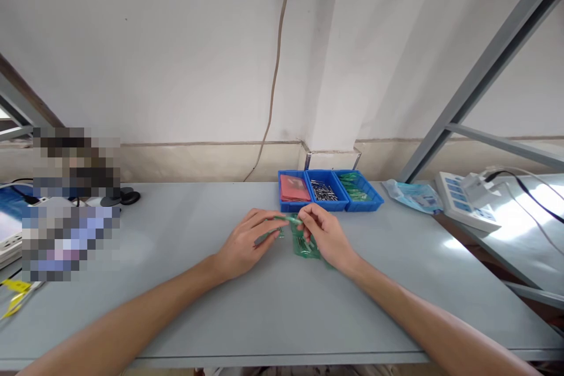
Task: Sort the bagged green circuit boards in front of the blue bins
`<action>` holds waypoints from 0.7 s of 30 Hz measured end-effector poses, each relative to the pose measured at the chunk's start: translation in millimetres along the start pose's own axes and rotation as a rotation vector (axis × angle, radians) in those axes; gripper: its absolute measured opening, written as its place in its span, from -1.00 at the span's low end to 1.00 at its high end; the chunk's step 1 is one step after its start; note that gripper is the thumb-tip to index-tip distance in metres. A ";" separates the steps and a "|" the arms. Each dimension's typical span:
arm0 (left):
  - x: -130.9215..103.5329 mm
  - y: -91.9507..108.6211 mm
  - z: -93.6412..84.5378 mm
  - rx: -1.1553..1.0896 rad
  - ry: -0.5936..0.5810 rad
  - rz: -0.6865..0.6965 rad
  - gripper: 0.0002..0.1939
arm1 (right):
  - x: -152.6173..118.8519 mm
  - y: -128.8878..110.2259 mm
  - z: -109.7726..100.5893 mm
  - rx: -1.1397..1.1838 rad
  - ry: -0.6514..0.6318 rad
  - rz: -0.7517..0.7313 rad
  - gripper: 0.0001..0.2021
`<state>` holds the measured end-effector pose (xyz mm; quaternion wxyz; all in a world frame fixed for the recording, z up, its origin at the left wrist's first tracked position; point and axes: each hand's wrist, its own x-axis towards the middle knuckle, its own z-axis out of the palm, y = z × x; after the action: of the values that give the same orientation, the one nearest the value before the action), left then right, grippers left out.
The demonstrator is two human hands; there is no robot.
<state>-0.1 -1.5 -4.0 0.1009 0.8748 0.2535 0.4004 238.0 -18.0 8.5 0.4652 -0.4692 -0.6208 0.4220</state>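
Observation:
My right hand (329, 239) pinches a thin green plastic packet (288, 220) between thumb and fingers, just above the table. My left hand (252, 242) is beside it with fingers stretched and thumb apart; its fingertips reach the packet's left end, though I cannot tell whether they press on it. Under my right fingers a green see-through bag (305, 248) lies on the table, with dark slim pieces showing in it. Another bit of green plastic lies partly hidden behind my left fingers.
Three joined blue bins stand beyond my hands: red sheets or bags (294, 188), slim metal pieces (324, 191), green packets (353, 187). To the right are a blue-white plastic pouch (414, 196) and a power strip (466, 202). Black round objects (127, 195) and cables sit left.

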 end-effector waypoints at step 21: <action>3.0 -0.8 -1.7 -0.074 0.033 -0.157 -0.82 | -7.7 -2.8 2.8 -0.122 -0.071 0.010 -0.57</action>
<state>-0.1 0.7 -1.3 0.1600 0.8413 0.3080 0.4145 235.7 -26.3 9.2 0.4115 -0.4846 -0.6590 0.4020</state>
